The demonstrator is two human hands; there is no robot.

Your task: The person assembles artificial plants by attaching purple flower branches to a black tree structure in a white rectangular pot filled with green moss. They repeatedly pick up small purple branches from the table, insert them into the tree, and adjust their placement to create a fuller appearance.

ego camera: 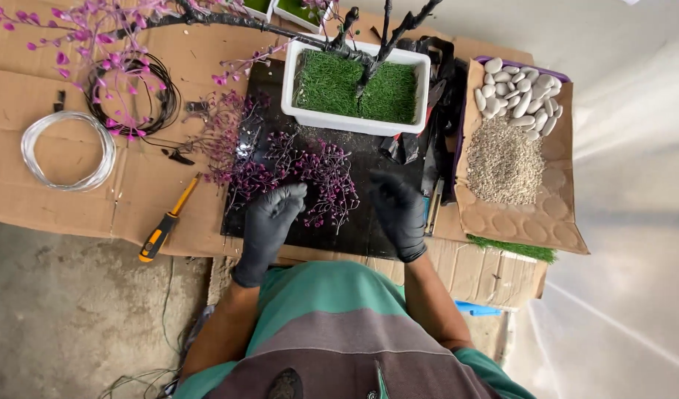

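Both gloved grips, left hand (269,222) and right hand (398,210), pinch purple beaded sprigs (317,174) lying loose between them; beyond, the white planter (354,118) holds grass and largely bare black branches (384,37).

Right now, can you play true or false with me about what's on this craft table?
1. Both hands wear black gloves: the left hand and the right hand. True.
2. The white planter holds blue water. False: it holds green fake grass.
3. The left hand touches the purple beaded sprigs. True.
4. The white pebbles lie left of the planter. False: they lie to its right, above the pale gravel.
5. The orange-handled screwdriver is in the right hand. False: it lies on the cardboard.
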